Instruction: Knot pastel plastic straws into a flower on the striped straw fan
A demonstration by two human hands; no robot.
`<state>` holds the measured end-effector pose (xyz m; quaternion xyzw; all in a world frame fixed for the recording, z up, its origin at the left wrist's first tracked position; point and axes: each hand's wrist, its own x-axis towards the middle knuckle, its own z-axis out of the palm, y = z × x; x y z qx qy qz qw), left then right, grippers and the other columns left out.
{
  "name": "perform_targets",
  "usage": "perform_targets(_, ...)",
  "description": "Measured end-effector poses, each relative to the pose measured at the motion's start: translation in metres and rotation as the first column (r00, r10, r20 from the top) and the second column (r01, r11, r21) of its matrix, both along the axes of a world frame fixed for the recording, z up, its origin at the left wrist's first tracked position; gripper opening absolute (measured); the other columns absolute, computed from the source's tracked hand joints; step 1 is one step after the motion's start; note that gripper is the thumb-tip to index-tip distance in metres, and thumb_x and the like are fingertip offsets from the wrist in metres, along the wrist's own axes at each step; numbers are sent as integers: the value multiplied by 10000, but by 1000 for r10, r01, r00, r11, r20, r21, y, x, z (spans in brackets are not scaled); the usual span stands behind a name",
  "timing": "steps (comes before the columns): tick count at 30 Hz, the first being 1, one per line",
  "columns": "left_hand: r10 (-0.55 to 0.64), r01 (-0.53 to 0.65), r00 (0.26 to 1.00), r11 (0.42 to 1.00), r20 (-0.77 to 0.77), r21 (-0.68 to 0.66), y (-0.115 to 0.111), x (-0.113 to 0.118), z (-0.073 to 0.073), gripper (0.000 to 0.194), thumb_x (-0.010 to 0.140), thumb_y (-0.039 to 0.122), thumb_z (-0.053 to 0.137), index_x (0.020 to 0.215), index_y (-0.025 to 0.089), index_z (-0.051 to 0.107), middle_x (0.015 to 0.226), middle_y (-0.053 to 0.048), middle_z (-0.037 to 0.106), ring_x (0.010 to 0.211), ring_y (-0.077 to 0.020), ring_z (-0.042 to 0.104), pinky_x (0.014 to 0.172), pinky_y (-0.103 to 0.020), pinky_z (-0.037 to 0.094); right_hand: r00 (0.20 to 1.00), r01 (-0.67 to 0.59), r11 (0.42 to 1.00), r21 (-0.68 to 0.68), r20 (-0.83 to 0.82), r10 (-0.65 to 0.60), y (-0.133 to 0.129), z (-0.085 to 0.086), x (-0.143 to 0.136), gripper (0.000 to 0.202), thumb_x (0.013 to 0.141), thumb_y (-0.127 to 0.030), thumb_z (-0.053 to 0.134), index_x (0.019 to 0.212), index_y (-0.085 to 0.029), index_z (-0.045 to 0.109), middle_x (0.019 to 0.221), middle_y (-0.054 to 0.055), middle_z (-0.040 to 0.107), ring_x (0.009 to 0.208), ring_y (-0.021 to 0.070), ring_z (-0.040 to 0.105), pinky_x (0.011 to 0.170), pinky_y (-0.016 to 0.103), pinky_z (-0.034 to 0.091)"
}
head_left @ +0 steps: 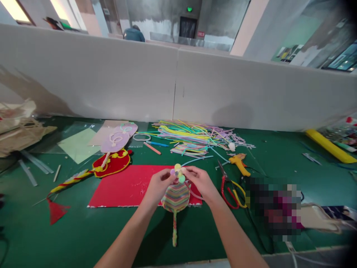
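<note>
Between my two hands is a small flower with round pastel petals [177,172]. My left hand [161,182] pinches its left side, and my right hand [199,180] pinches its right side. A pale pipe cleaner [196,195] curves down beside my right hand. Just below the flower lies a round striped fan [176,198] with a multicoloured wrapped handle [174,232]. Its top edge is partly hidden by the flower and fingers. The fan overlaps the front edge of a red sheet [122,188] on the green table [92,238].
Pastel pipe cleaners [192,136] are heaped at the back. Red-and-yellow-handled scissors [230,190] and a yellow glue gun [240,163] lie right. A red fan [113,163] with a tassel [57,211] and a purple piece [118,138] lie left. A white partition [117,78] stands behind.
</note>
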<state>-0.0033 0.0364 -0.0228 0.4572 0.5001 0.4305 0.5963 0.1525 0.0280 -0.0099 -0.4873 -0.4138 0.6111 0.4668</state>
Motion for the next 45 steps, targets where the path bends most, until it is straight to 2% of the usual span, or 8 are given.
perform_targets(7, 203, -198, 973, 979, 109, -57, 0, -1, 7, 316, 635, 387, 706, 819, 133, 668, 739, -36, 675, 706, -168, 624, 695, -285, 509, 956, 251, 957, 143, 117, -268, -15, -3, 19, 252, 713, -408, 657, 828, -185, 683, 763, 48, 682, 738, 187, 620, 686, 299, 486)
perform_targets(9, 248, -245, 962, 969, 118, -41, 1, 2, 5, 322, 652, 388, 695, 843, 130, 660, 783, -44, 673, 732, -167, 620, 706, -279, 501, 973, 182, 978, 99, 127, -194, -20, -5, 17, 240, 735, -408, 634, 770, -177, 685, 638, 25, 642, 570, 148, 567, 550, 270, 465)
perform_targets(12, 278, -280, 954, 960, 109, 3, 0, 8, 0, 302, 690, 390, 664, 845, 131, 642, 796, -46, 664, 753, -165, 612, 699, -259, 483, 997, 74, 995, -64, 23, -73, -25, -8, 3, 302, 721, -423, 643, 858, -158, 691, 664, 56, 661, 639, 182, 603, 498, 254, 446)
perform_targets(14, 279, -283, 955, 959, 103, 28, -2, 12, -2, 276, 711, 387, 647, 824, 136, 630, 771, -35, 654, 741, -156, 603, 687, -244, 471, 990, 105, 990, -97, -82, -113, -24, -11, -9, 351, 699, -386, 678, 983, -180, 662, 689, 35, 656, 669, 170, 602, 504, 234, 432)
perform_targets(18, 256, -262, 962, 963, 98, 59, -11, 21, -1, 228, 732, 357, 628, 805, 141, 620, 749, -25, 648, 730, -149, 590, 677, -236, 457, 935, 232, 970, -65, -260, -241, -20, -18, -28, 268, 677, -315, 716, 908, -187, 668, 692, -10, 619, 575, 85, 515, 519, 197, 397)
perform_targets(24, 226, -230, 971, 972, 72, 56, -19, 29, 0, 198, 717, 312, 631, 817, 140, 626, 804, -39, 658, 746, -164, 589, 670, -248, 449, 898, 324, 941, -94, -283, -337, -17, -27, -33, 305, 660, -308, 726, 936, -188, 676, 670, -14, 612, 553, 91, 492, 526, 219, 397)
perform_targets(38, 237, -247, 968, 956, 79, 158, -20, 38, -8, 158, 728, 318, 609, 732, 170, 555, 706, 8, 558, 687, -132, 523, 635, -224, 421, 875, 330, 937, -110, -338, -348, -20, -29, -36, 192, 690, -279, 710, 858, -189, 689, 853, 32, 684, 762, 149, 608, 725, 274, 476)
perform_targets(45, 217, -226, 959, 974, 179, 27, -14, 32, -6, 245, 725, 398, 613, 737, 161, 548, 684, 13, 540, 660, -122, 505, 608, -211, 401, 894, 285, 956, -71, -341, -292, -19, -31, -21, 226, 768, -363, 627, 878, -178, 694, 805, 45, 684, 695, 136, 600, 627, 245, 472)
